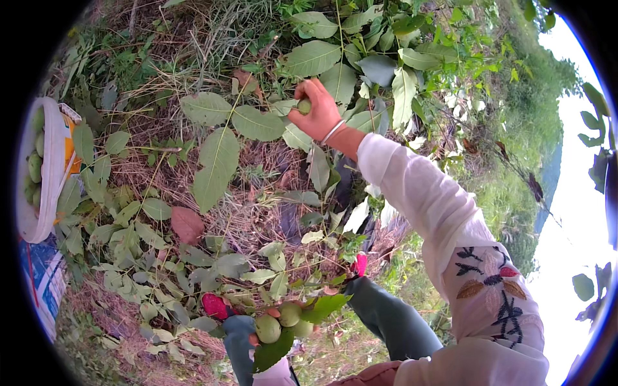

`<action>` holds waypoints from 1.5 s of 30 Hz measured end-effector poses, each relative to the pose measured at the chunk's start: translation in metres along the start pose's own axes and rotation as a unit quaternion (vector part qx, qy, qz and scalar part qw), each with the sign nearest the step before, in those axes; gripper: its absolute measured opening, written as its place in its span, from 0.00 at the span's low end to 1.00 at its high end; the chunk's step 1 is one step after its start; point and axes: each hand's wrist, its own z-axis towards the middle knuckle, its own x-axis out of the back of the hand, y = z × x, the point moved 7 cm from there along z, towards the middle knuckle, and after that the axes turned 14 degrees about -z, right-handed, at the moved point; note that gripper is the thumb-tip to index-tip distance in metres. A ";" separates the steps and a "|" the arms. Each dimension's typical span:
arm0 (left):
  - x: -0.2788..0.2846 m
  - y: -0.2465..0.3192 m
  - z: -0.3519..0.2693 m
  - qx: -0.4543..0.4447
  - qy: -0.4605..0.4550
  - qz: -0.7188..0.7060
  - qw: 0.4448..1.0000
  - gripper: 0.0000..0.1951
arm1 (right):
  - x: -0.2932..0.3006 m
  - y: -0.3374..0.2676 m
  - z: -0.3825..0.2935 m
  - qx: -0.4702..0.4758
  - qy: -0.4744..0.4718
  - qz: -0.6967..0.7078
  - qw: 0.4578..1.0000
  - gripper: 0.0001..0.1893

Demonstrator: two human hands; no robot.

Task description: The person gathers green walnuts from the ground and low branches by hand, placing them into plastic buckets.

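Stretched out over the leafy ground, my right hand (319, 113) has its fingers curled around a green walnut (304, 106), still in its husk. A white bracelet (333, 132) circles that wrist. Low in the picture, in front of my legs, my left hand (273, 312) cradles several green walnuts (268, 329). Only its fingertips show between them; the palm is hidden. Two bright green leaves, one of them a serrated leaf (273, 350), stick out around this handful.
At the far left stands a white-rimmed bucket (50, 193) holding green walnuts (35, 166). A blue and white sack (43, 284) lies beside it. Cut leafy branches (217, 164) cover dry grass (241, 207). My red shoes (215, 306) are among the leaves. Foliage (521, 125) rises on the right.
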 end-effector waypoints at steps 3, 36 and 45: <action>-0.002 -0.002 0.002 -0.001 -0.006 0.008 1.000 0.36 | 0.010 0.040 0.063 0.161 -0.066 -0.343 0.923 0.22; -0.157 0.001 -0.132 -0.125 -0.270 -0.113 0.948 0.34 | 0.143 -0.210 -0.217 -0.382 -0.415 0.664 0.491 0.23; -0.166 0.144 -0.313 -0.376 -0.166 -0.132 0.902 0.29 | 0.078 -0.436 -0.235 -0.327 -0.605 0.621 0.376 0.19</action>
